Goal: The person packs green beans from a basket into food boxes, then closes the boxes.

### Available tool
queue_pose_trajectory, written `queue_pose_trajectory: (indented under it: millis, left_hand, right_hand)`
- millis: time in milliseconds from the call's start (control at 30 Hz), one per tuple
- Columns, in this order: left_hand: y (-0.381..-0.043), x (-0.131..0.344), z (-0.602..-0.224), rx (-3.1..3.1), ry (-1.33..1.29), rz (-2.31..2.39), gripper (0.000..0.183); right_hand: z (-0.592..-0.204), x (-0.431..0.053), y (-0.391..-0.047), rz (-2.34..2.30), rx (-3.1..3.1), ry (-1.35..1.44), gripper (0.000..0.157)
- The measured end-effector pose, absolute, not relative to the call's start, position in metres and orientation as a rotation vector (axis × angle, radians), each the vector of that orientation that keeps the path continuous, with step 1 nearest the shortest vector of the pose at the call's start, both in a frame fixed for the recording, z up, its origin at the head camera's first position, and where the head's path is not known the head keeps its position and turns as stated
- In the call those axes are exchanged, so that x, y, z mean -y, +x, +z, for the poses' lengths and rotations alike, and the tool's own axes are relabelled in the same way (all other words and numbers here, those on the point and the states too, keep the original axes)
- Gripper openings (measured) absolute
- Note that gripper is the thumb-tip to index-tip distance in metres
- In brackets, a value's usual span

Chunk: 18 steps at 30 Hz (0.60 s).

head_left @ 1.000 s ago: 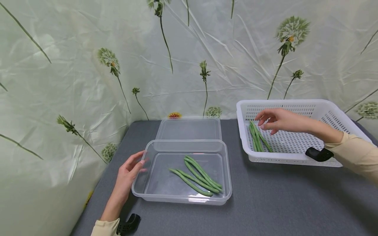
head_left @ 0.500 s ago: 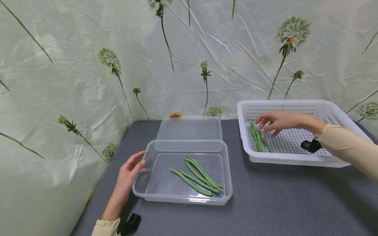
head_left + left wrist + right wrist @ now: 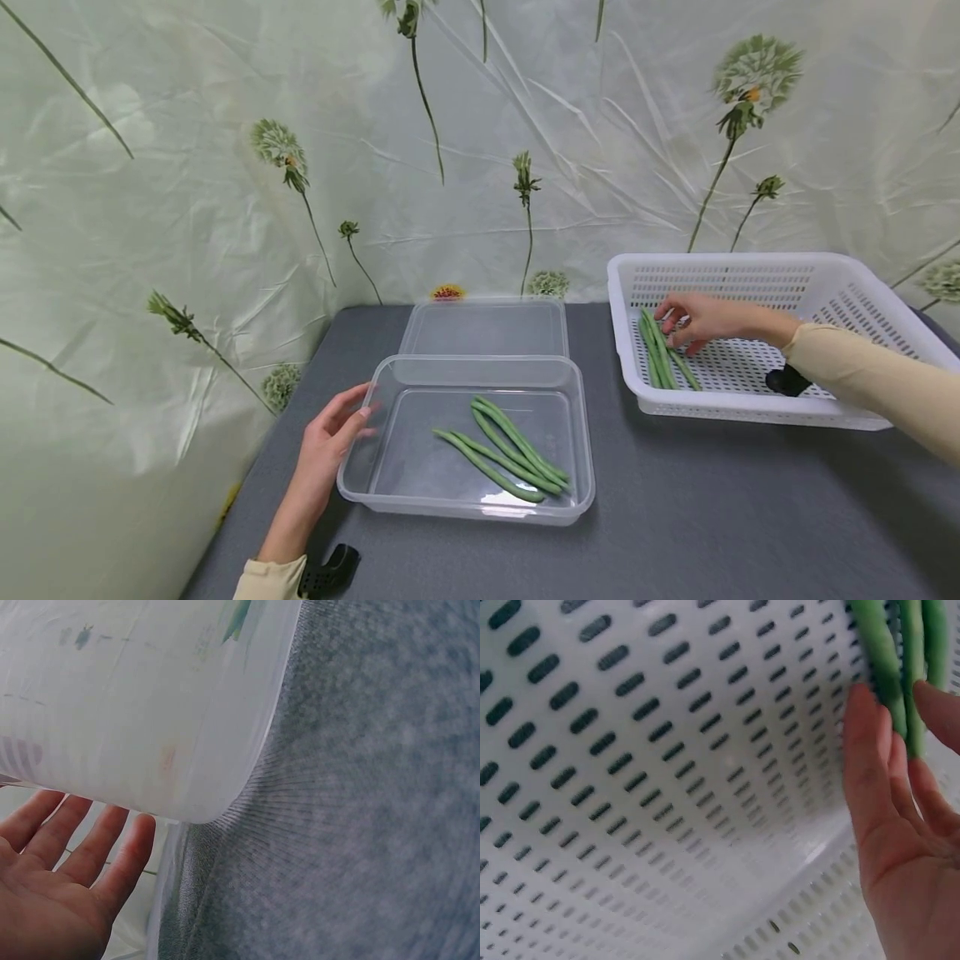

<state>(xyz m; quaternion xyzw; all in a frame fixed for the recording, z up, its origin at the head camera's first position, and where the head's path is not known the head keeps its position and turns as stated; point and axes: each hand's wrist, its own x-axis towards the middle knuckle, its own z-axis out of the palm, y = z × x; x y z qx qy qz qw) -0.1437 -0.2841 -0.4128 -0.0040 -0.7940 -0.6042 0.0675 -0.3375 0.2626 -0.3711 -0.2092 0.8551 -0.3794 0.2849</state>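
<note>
Right hand [image 3: 696,321]: grip narrow, thumb to one side of the green beans in the basket [image 3: 663,354] and fingertips to the other, near their ends in the right wrist view. Cannot tell from either view whether the pinch is firm, or on one bean or more. Three beans visible here, lying roughly side by side on the basket floor near its left wall; the rightmost is partly hidden behind the hand.

Left hand [image 3: 326,433]: grip wide, fingers extended and a little spread at the left wall of the clear container [image 3: 457,506], more steadying than grasping, by my reading.

White perforated basket [image 3: 720,402]: to the right of the container, well apart from it. Container upright, uncovered; several beans in the container [image 3: 520,439] lie slantwise, mostly in its right half. Flat clear lid [image 3: 487,327] behind it, on the grey surface [image 3: 712,508]. Flower-printed sheet [image 3: 187,175] at the back.

Step in hand (inferred): picking beans from basket for transfer to container; part done. Next move would call for closing on a bean, lifting above the basket rim, carrying leftward and laying it along the others, container kept steady.
</note>
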Motion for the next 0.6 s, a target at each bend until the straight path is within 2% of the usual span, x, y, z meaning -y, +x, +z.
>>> queue_pose_trajectory:
  millis: [400, 600]
  left_hand:
    - [-0.144, 0.285, -0.412, 2.397, -0.036, -1.811, 0.042]
    - [-0.144, 0.284, -0.413, 2.403, -0.019, -1.82, 0.041]
  right_hand:
    - [-0.379, -0.254, -0.339, -0.971, -2.359, -0.523, 0.062]
    - [-0.38, -0.252, -0.34, -0.942, -2.369, -0.49, 0.062]
